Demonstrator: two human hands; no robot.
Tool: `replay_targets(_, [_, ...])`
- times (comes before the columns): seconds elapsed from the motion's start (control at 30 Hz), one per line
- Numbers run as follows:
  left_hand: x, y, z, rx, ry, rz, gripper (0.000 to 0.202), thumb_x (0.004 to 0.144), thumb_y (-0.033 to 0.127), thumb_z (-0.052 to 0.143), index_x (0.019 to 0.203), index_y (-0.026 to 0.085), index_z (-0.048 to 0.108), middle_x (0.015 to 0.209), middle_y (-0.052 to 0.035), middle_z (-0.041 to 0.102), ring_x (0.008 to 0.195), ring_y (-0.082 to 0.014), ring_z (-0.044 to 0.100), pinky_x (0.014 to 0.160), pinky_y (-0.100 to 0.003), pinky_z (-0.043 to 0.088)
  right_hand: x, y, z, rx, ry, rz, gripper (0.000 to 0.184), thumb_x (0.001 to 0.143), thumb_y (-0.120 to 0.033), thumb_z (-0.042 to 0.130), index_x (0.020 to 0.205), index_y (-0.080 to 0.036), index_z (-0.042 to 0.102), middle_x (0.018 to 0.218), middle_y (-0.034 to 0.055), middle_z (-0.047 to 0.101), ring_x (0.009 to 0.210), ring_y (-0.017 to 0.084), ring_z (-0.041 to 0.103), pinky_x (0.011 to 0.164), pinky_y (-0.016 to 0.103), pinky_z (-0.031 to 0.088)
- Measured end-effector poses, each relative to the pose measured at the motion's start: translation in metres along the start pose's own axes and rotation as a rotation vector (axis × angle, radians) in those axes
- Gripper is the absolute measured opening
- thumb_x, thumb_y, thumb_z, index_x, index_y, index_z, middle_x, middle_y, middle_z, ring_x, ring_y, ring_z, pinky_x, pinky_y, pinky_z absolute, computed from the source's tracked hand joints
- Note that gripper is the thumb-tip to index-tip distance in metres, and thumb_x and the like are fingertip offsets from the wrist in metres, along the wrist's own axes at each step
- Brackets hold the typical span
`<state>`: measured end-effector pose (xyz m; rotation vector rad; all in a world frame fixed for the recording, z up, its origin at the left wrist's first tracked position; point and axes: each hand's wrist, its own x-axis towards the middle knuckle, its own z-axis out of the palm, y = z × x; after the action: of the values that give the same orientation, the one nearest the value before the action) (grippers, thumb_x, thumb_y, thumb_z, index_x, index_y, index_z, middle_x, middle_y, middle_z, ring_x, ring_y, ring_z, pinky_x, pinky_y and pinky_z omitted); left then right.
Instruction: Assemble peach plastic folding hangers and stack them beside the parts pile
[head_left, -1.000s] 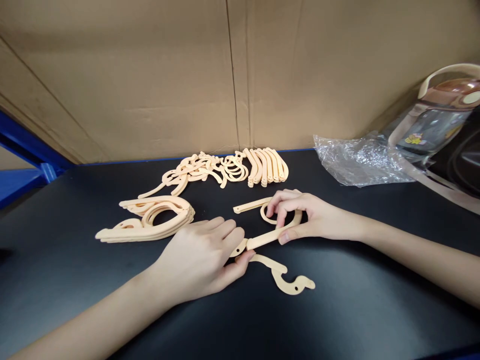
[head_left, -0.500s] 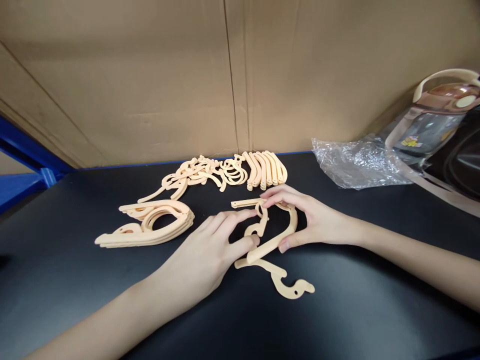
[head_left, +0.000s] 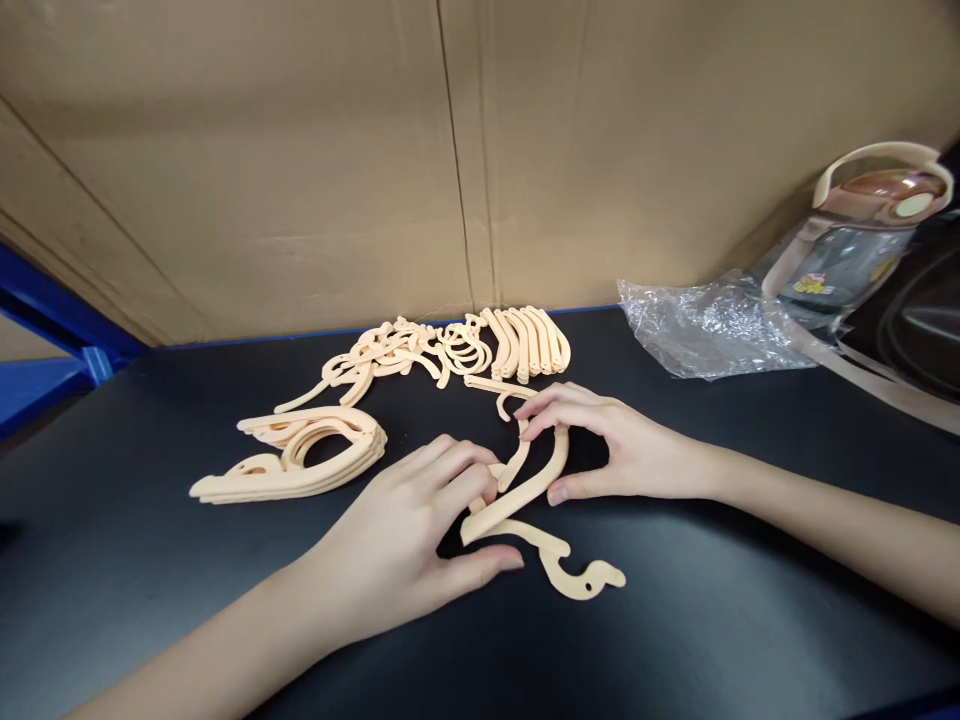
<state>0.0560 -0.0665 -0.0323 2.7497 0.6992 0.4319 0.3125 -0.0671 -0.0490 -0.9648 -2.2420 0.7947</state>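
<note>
A cream folding hanger (head_left: 534, 488) lies partly open on the black table. My left hand (head_left: 431, 530) is at its near left end, fingers curled over it and thumb stretched out below. My right hand (head_left: 600, 440) spans its far right side, fingertips on the inner curved piece and thumb beside the bent arm. The fingers hide part of the joints. Just below, a loose curved hanger piece (head_left: 574, 585) with a small hole reaches under or against the bent arm.
Folded hangers (head_left: 337, 485) are stacked at left. Behind are a heap of loose hanger pieces (head_left: 382, 355) and a row of bent arms (head_left: 525, 345). A clear plastic bag (head_left: 690, 325) and a strapped bottle (head_left: 847, 260) stand right, before a cardboard wall (head_left: 300, 150).
My left hand has shifted down and left, its thumb now spread below the hanger. My right fingers have moved slightly left. The hanger has turned and slid a little left.
</note>
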Motion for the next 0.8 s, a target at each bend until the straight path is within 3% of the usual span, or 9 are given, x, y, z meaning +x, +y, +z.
replay_targets(0.1, [-0.001,-0.002,0.003,0.008,0.031,-0.01,0.012,0.09,0.023,0.052,0.101,0.021,0.049,0.1,-0.0034,0.061,0.083,-0.0169,0.054,0.07,-0.029,0.044,0.0,-0.002,0.001,0.011,0.109,-0.028,0.028,0.08,-0.034,0.071,0.105,-0.022,0.063,0.118,0.0053,0.059,0.111,0.019,0.054,0.096,0.036,0.045])
replay_targets(0.23, [-0.002,-0.005,0.003,0.009,0.068,-0.005,0.025,0.089,0.014,0.046,0.113,0.02,0.048,0.1,-0.0035,0.061,0.085,-0.0158,0.056,0.071,-0.027,0.045,0.0,-0.001,0.003,-0.115,0.285,0.046,0.011,0.089,-0.025,0.059,0.096,-0.02,0.065,0.104,0.0041,0.062,0.1,0.017,0.059,0.093,0.034,0.045])
replay_targets(0.43, [0.0,-0.01,0.003,-0.055,0.056,0.032,0.027,0.089,0.007,0.044,0.11,0.02,0.054,0.117,-0.0047,0.056,0.103,-0.0138,0.055,0.085,-0.024,0.046,0.001,0.0,0.005,-0.172,0.208,0.071,0.011,0.091,-0.023,0.054,0.095,-0.019,0.064,0.102,0.0037,0.063,0.093,0.015,0.061,0.085,0.03,0.049])
replay_targets(0.53, [0.001,-0.013,0.005,-0.062,0.073,0.016,0.026,0.089,0.006,0.044,0.108,0.02,0.056,0.113,-0.0042,0.059,0.105,-0.0134,0.055,0.088,-0.025,0.046,0.0,-0.002,0.006,-0.146,0.179,0.025,0.014,0.093,-0.024,0.053,0.098,-0.018,0.064,0.104,0.004,0.064,0.093,0.014,0.062,0.085,0.029,0.049])
replay_targets(0.8, [0.003,-0.02,0.005,0.27,0.201,-0.018,0.018,0.091,0.01,0.045,0.101,0.018,0.058,0.1,-0.003,0.063,0.089,-0.017,0.058,0.074,-0.03,0.048,-0.003,-0.005,0.007,-0.14,0.123,-0.086,0.013,0.092,-0.021,0.052,0.097,-0.018,0.064,0.099,0.0033,0.067,0.088,0.012,0.064,0.081,0.026,0.051])
